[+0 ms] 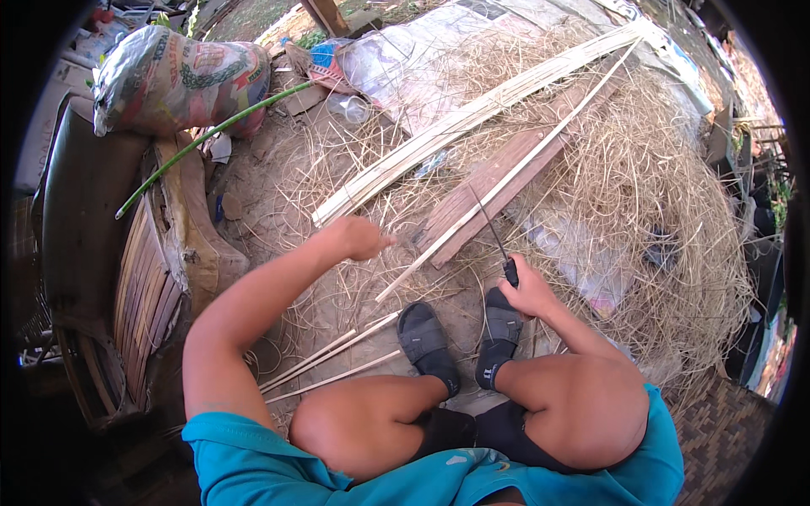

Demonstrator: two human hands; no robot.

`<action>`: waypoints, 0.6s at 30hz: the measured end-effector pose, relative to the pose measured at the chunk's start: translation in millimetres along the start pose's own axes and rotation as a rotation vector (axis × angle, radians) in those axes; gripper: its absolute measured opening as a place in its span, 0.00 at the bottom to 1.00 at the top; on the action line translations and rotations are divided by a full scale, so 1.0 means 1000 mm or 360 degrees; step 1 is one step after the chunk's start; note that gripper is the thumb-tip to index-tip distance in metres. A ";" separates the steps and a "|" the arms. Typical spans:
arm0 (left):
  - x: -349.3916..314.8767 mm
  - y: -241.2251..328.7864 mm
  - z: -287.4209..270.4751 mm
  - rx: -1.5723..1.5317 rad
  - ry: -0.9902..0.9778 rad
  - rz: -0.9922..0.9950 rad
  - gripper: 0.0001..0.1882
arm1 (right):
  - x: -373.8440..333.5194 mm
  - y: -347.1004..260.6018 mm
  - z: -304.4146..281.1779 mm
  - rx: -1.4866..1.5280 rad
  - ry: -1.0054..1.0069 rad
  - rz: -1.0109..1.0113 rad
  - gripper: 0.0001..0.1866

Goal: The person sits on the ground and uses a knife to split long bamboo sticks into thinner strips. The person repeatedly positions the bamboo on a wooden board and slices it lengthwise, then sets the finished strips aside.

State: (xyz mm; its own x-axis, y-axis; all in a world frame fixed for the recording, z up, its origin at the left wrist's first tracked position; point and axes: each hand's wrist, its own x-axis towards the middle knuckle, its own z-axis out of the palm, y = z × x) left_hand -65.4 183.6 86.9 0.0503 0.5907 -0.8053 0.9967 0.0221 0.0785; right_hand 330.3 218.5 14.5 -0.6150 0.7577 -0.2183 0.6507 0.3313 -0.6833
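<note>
My right hand (pixel 525 287) is wrapped round the black handle of a knife (pixel 511 271), above my right foot. Its thin blade points away from me and to the left, crossing in view over a long pale strip (pixel 540 150). That strip, seemingly bamboo, lies along a brown wooden plank (pixel 506 181), its near end past the plank's edge. My left hand (pixel 364 238) is curled closed just left of the strip, one fingertip poking out to the right; whatever it might hold is hidden. Beyond it lies a bundle of pale strips (pixel 456 135).
Curly shavings (pixel 641 169) are heaped on the right. Several loose strips (pixel 337 358) lie left of my feet. A green stick (pixel 211 135) slants across the left side, near a full sack (pixel 181 80) and a worn wooden chair (pixel 148 278).
</note>
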 end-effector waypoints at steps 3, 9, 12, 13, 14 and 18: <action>-0.013 0.021 0.109 -0.0740 0.0211 0.0265 0.35 | 0.000 -0.004 -0.054 -0.0391 -0.0156 -0.0329 0.30; 0.014 0.056 0.174 -0.2029 0.0715 0.0277 0.17 | 0.041 0.051 -0.055 -0.0796 0.0197 0.0051 0.28; 0.010 0.071 0.186 -0.1785 0.1015 0.0134 0.19 | 0.036 0.018 -0.008 -0.0668 0.0118 -0.0007 0.26; 0.003 0.079 0.185 -0.1670 0.1105 0.0111 0.20 | 0.037 0.025 -0.007 -0.0683 0.0118 -0.0030 0.26; 0.004 0.078 0.197 -0.1642 0.1098 0.0087 0.20 | 0.040 0.034 -0.007 -0.0699 0.0116 -0.0053 0.26; -0.002 0.068 0.177 -0.1614 0.1077 0.0060 0.22 | 0.063 0.032 -0.022 -0.0630 0.0292 -0.0167 0.26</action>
State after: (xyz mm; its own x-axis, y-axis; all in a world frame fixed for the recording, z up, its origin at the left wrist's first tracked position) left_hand 13.2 40.9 -10.7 -0.2672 0.8988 -0.3475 0.4777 0.4367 0.7622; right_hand 322.7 289.2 -5.9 -0.6210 0.7838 -0.0104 0.7312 0.5744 -0.3679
